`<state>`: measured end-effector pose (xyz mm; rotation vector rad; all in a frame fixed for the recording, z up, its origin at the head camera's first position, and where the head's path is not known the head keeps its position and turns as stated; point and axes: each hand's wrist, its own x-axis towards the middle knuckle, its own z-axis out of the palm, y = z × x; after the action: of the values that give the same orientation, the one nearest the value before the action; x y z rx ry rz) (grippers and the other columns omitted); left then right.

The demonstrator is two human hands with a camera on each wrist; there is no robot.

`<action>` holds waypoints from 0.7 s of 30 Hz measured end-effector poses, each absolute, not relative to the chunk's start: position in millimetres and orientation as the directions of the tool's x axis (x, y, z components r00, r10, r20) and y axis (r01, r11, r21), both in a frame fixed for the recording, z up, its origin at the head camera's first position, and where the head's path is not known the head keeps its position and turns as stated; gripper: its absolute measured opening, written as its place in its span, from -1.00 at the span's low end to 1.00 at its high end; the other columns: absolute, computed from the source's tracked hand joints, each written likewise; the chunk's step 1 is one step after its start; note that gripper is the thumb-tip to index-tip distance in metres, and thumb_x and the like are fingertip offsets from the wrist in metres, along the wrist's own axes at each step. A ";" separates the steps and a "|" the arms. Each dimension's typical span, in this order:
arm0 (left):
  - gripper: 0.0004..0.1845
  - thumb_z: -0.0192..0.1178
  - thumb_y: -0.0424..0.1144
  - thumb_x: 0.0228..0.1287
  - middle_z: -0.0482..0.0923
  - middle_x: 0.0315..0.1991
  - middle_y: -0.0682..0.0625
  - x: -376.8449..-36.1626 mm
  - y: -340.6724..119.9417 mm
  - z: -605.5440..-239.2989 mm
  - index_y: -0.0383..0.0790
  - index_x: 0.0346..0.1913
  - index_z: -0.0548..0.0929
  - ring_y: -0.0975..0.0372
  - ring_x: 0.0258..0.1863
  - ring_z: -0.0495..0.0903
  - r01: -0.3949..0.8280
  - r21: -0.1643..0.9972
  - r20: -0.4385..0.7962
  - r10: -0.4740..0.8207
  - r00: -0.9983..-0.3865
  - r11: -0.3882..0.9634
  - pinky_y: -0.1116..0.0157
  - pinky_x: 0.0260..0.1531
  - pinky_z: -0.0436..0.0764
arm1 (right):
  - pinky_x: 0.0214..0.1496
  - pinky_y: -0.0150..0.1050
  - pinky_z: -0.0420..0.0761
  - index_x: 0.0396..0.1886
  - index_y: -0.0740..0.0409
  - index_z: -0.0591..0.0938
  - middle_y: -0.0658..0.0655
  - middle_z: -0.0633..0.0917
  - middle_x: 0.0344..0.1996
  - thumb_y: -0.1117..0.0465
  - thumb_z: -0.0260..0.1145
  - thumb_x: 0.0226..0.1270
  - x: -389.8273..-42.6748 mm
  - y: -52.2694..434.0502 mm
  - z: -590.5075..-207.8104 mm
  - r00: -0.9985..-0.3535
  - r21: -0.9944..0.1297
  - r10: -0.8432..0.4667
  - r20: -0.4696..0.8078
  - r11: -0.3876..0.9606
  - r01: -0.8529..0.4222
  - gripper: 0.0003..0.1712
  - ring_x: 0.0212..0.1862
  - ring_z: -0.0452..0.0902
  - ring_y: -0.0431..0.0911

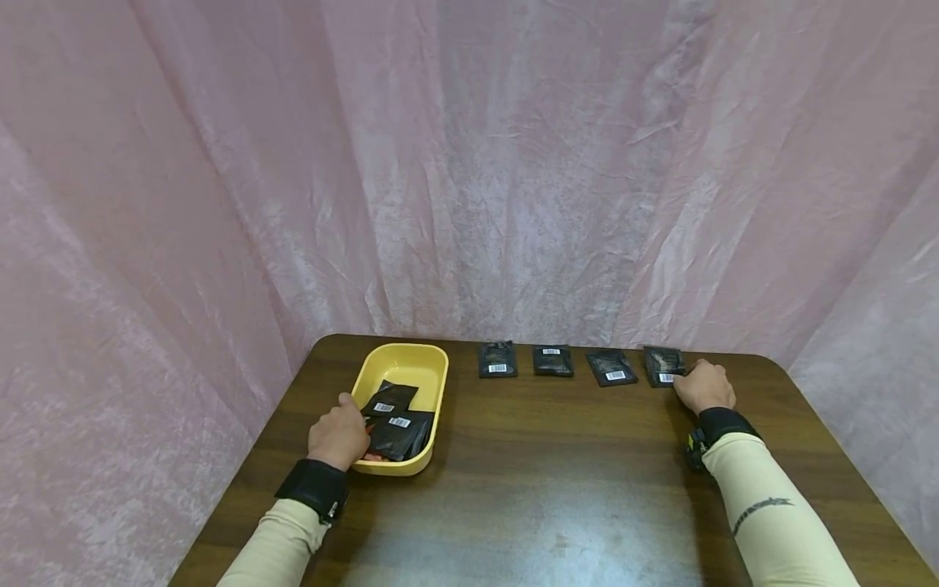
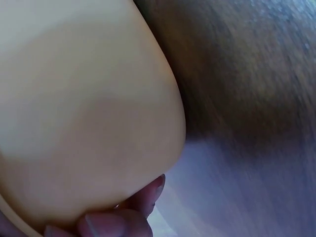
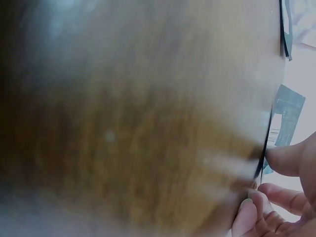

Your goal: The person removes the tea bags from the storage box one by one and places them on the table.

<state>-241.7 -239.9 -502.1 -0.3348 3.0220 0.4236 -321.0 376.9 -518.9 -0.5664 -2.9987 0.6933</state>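
On the left of the table, my left hand [image 1: 339, 432] grips the near left side of a yellow plastic tub [image 1: 418, 352]. In the left wrist view its fingers [image 2: 106, 224] curl under the tub's wall. Inside the tub lie several flat black packets [image 1: 399, 436] with white barcode labels, and a little red shows beneath them. At the far right, my right hand [image 1: 706, 386] pinches the right edge of a black packet [image 1: 663, 361], the last in a row. The right wrist view shows the thumb [image 3: 284, 160] on this packet's edge, the other fingers curled below it.
Three more black packets, at the left [image 1: 498, 359], middle [image 1: 553, 361] and right [image 1: 611, 368], lie spaced along the back of the brown wooden table [image 1: 528, 456]. A pink curtain [image 1: 513, 204] hangs right behind the table's back edge.
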 end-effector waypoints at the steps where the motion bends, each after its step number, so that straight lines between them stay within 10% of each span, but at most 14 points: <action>1: -0.57 0.35 -0.29 0.23 0.68 -0.24 -0.41 -241.8 -240.0 -501.7 -0.44 -0.03 0.36 -0.16 -0.30 0.74 -0.225 0.263 -0.102 -0.205 -0.973 0.938 -0.13 -0.30 0.66 | 0.09 0.35 0.57 0.26 0.51 0.47 0.66 0.45 0.16 0.05 0.12 0.42 -320.7 376.6 -519.1 -0.934 -0.428 0.349 -0.069 0.836 0.344 -0.36 0.17 0.51 0.56; 21: -0.53 0.38 -0.26 0.24 0.70 -0.16 -0.43 -240.8 -239.5 -501.9 -0.44 0.01 0.36 -0.20 -0.22 0.75 -0.221 0.269 -0.095 -0.203 -0.975 0.937 -0.15 -0.23 0.67 | 0.09 0.32 0.59 0.25 0.50 0.51 0.65 0.53 0.20 0.05 0.08 0.50 -321.3 380.9 -513.0 -0.932 -0.408 0.352 -0.086 0.841 0.355 -0.39 0.18 0.54 0.52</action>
<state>-240.8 -239.5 -501.9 -0.3320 3.0275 0.4317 -321.3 380.9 -513.0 -0.5808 -3.0213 0.6721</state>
